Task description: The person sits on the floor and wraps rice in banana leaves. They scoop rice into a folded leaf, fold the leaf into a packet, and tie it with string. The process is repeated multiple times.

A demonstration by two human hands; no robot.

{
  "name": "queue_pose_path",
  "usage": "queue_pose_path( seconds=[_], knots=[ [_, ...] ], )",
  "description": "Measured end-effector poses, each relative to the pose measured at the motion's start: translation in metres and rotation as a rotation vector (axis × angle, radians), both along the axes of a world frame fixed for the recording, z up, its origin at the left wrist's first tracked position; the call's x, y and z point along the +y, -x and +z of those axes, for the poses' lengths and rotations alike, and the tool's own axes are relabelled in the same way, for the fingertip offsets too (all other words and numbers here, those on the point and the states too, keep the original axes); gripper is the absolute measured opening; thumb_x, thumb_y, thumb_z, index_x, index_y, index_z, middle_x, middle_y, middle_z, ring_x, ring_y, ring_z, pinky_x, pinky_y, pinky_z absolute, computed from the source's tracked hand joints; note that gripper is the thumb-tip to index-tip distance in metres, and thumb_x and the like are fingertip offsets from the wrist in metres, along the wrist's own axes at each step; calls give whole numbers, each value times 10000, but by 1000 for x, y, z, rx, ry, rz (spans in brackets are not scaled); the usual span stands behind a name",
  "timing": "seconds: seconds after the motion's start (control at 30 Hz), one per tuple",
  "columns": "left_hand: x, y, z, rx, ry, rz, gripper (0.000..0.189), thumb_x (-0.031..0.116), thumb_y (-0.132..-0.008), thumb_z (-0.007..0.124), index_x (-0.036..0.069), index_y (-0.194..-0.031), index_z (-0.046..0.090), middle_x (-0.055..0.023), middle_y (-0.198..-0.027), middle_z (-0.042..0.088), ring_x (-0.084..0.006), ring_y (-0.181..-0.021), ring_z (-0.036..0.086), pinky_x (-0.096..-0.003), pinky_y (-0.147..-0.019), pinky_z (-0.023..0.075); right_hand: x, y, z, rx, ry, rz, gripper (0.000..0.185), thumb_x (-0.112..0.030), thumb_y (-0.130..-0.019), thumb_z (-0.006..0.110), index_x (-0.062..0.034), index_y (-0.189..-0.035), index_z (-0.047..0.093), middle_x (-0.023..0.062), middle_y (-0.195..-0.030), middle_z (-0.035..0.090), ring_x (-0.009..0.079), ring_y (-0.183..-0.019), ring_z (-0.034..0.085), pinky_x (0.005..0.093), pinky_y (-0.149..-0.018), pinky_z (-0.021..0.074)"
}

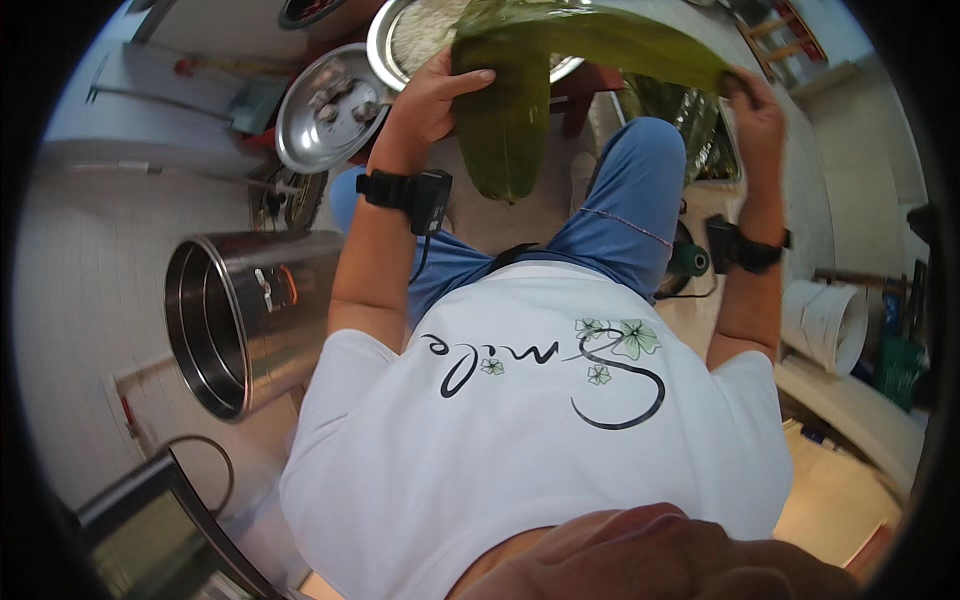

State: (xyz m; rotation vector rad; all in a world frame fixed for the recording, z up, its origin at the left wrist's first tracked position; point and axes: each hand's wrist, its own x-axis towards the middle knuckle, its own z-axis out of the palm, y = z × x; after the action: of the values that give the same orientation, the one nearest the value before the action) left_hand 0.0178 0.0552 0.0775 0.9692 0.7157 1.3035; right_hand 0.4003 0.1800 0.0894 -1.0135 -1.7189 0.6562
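Broad green leaves [502, 127] overlap between my hands, and one end hangs down over the floor. My left hand [439, 94] grips the overlapped part, with the thumb lying on top. At the other side, my right hand [754, 105] pinches the far end of a long leaf [645, 49] that arches across. Behind the leaves, a metal basin [381, 56] of white rice grains [424, 34] is partly covered. Left of it sits a metal bowl [300, 139] with several small chunks [326, 94], perhaps meat. More wet leaves [705, 120] lie in a tray near my right knee.
A tall steel pot [285, 300] lies by my left elbow. A dustpan [259, 101] and a dark bowl [315, 9] are farther left. On the right are a green spool [688, 260] and a white bucket [821, 326]. A red stool or table [585, 82] supports the basin.
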Motion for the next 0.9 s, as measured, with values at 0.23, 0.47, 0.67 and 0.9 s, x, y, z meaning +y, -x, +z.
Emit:
queue_pose_path(
  seconds=[0.23, 0.47, 0.67, 0.9],
  knots=[
    [-2, 34, -2, 66, 223, -3, 420, 97, -1013, 506, 26, -1421, 434, -103, -1321, 582, -221, -1149, 610, -365, -964, 519, 11, -52, 121, -246, -276, 357, 266, -18, -929, 513, -5, -1157, 651, 51, -1102, 632, 138, -1013, 579, 269, -918, 448],
    [-5, 21, 36, 901, -127, -98, 455, 197, -1043, 425, 8, -1455, 389, -93, -1305, 605, -193, -1165, 582, -341, -1091, 381, 8, 5, 149, -423, -334, 736, 241, -62, -928, 547, -11, -1139, 651, 45, -1018, 633, 155, -946, 612, 280, -840, 478],
    [-12, -9, 35, 373, 232, -256, 650, 532, -1033, 386, 24, -1429, 463, -90, -1351, 577, -173, -1198, 547, -310, -1064, 382, 0, 59, 133, -392, -111, 647, 161, -91, -865, 582, 21, -947, 663, 30, -703, 560, 112, -667, 551, 266, -595, 446],
    [-10, -4, 27, 643, 2, -509, 496, 216, -983, 609, -28, -1391, 468, -76, -1253, 610, -152, -1122, 569, -286, -972, 447, 50, 63, 70, -570, -195, 652, 237, -102, -975, 518, -47, -1181, 621, 48, -1063, 598, 121, -960, 558, 280, -848, 453]
  ],
)
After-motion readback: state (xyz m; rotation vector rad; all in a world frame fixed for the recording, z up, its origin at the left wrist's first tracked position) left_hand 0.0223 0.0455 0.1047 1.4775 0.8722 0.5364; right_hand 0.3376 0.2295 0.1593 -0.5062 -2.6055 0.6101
